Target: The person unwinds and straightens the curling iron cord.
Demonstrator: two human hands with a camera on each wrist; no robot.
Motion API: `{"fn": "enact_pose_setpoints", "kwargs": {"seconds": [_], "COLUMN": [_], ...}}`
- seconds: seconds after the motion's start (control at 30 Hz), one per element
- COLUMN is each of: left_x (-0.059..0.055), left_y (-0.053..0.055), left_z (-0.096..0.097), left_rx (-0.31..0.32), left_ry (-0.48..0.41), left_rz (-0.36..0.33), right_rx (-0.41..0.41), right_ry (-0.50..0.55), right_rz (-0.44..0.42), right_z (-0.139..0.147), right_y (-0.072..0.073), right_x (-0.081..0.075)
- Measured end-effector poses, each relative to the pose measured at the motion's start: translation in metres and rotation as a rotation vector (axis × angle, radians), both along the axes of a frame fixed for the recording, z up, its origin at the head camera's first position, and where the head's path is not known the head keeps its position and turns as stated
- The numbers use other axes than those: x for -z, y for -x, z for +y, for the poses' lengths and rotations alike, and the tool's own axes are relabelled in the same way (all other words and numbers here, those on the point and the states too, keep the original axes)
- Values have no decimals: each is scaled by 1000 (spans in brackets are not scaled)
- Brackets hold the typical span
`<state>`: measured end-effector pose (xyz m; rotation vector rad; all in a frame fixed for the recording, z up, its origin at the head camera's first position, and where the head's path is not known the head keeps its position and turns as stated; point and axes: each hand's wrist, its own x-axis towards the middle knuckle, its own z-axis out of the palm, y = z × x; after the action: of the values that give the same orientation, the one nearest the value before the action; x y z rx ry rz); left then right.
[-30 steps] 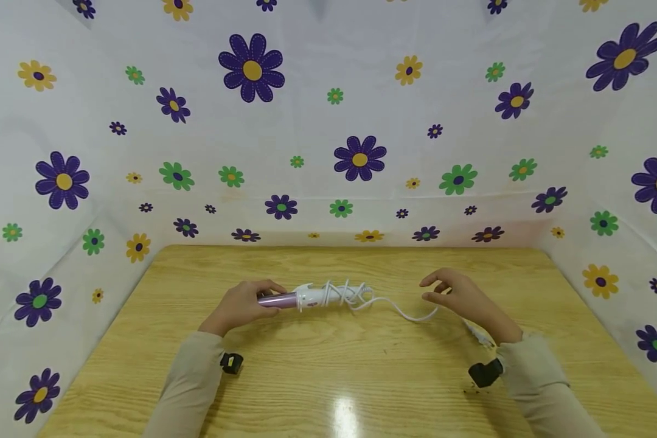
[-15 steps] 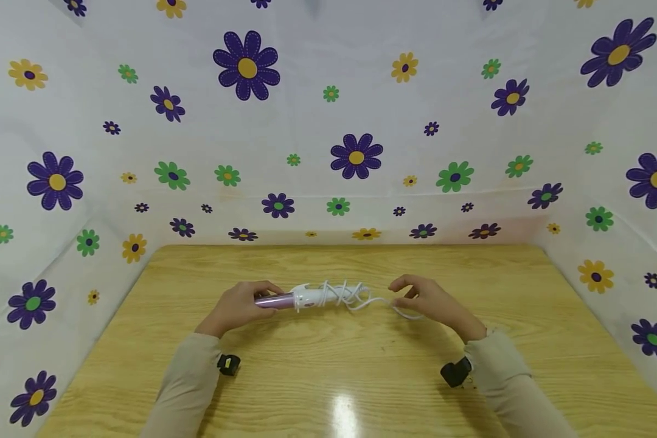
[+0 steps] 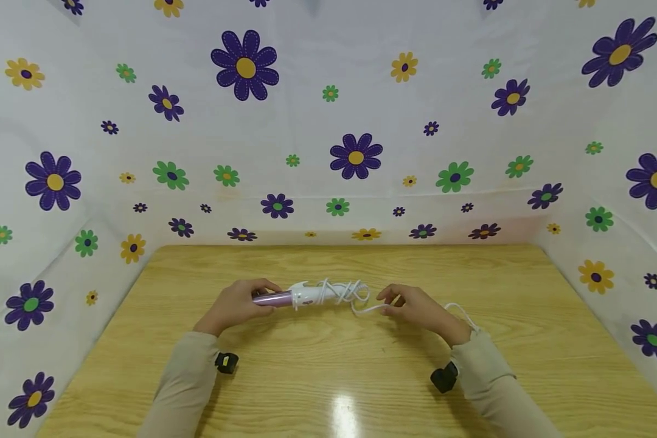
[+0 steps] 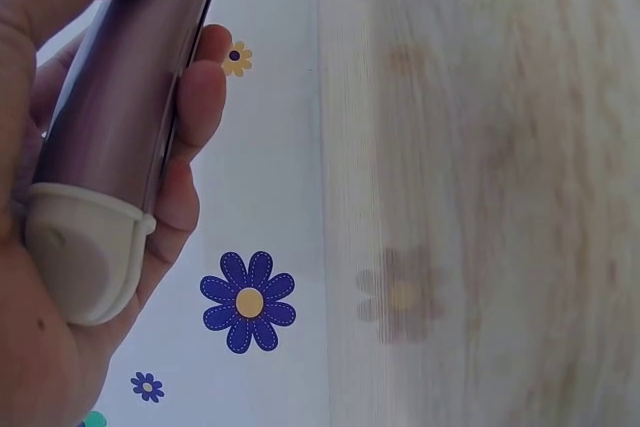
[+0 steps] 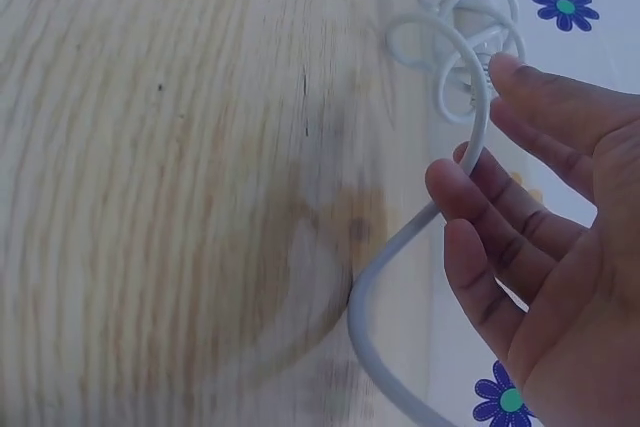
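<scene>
A curling iron (image 3: 306, 295) with a purple barrel and white handle lies sideways in the head view. My left hand (image 3: 241, 304) grips its barrel from the left end. In the left wrist view the curled fingers wrap the barrel (image 4: 120, 97), its cream tip low against the palm. White cord (image 3: 356, 291) is wound loosely round the handle. My right hand (image 3: 413, 307) is just right of the handle's end. Its loosely bent fingers reach the loose cord (image 5: 375, 287) in the right wrist view, with the thumb apart from the fingertips and no pinch.
The wooden table (image 3: 328, 365) lies beneath both hands. White flower-print cloth (image 3: 306, 121) rises behind it and at both sides. Another stretch of the cord (image 3: 462, 313) curves out by the right wrist. Black wrist cameras (image 3: 227, 363) hang below each cuff.
My right hand has moved left along the cord, towards the handle, and the cord now shows behind its wrist. The left hand keeps its grip on the curling iron, almost unmoved.
</scene>
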<state>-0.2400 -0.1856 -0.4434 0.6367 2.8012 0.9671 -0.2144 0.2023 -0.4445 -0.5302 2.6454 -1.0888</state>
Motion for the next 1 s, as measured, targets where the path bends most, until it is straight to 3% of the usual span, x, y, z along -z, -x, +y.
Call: {"fn": "enact_pose_setpoints", "kwargs": {"seconds": [0.1, 0.27, 0.5, 0.77, 1.0], "left_x": [0, -3, -9, -12, -7], "left_y": [-1, -2, -4, -8, -9], "left_z": [-1, 1, 5, 3, -7], "left_rx": [-4, 8, 35, 63, 14], "left_ry": [-7, -40, -59, -47, -11], "left_rz": [1, 5, 18, 16, 15], "right_rx": [-7, 28, 57, 163, 172], "right_ry": [-34, -182, -304, -288, -178], "right_rz": [48, 155, 205, 273, 331], "right_z": [0, 0, 2, 8, 23], "right_y": [0, 2, 7, 14, 8], "right_x": [-1, -7, -12, -16, -21]}}
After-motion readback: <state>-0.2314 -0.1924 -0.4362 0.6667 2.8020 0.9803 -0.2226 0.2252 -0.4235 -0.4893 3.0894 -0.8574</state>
